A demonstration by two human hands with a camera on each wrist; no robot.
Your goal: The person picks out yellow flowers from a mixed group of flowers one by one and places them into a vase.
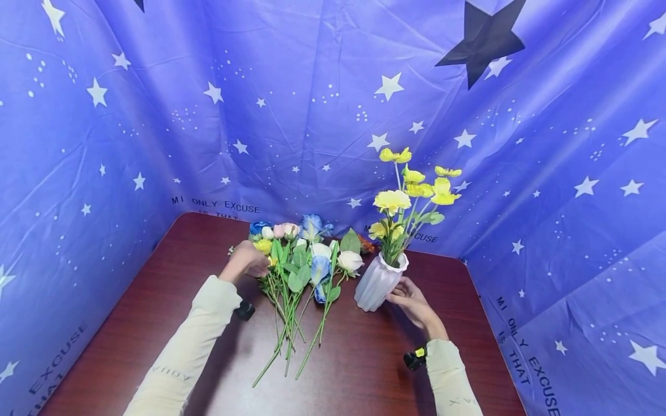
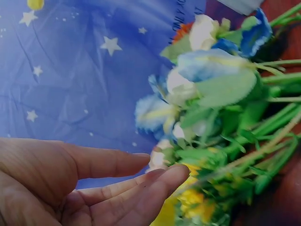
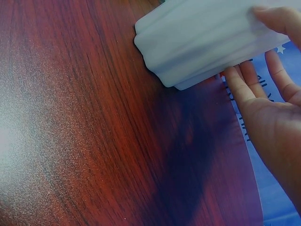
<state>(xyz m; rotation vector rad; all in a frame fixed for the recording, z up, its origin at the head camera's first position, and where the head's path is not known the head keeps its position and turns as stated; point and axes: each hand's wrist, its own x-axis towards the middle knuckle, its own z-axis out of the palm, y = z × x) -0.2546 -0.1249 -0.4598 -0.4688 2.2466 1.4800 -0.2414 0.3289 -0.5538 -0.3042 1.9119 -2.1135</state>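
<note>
A white fluted vase (image 1: 378, 283) stands on the table's right side, holding several yellow flowers (image 1: 392, 202). My right hand (image 1: 412, 301) holds the vase low on its right side; in the right wrist view its thumb (image 3: 273, 20) lies on the wall and the fingertips are at the far edge. To the left lies a pile of artificial flowers with green stems (image 1: 285, 323). My left hand (image 1: 245, 260) is at the pile's left end, beside a yellow flower (image 1: 263, 246). Its fingers (image 2: 141, 193) are mostly straight, the tips right at the yellow petals, with a gap below the thumb.
Within the pile are blue irises (image 1: 320, 269), a white rose (image 1: 350, 261) and a pink flower (image 1: 286, 230). An orange flower (image 1: 366, 245) lies behind, near the vase. A starred blue curtain (image 1: 312, 115) surrounds the dark red wooden table (image 1: 208, 346).
</note>
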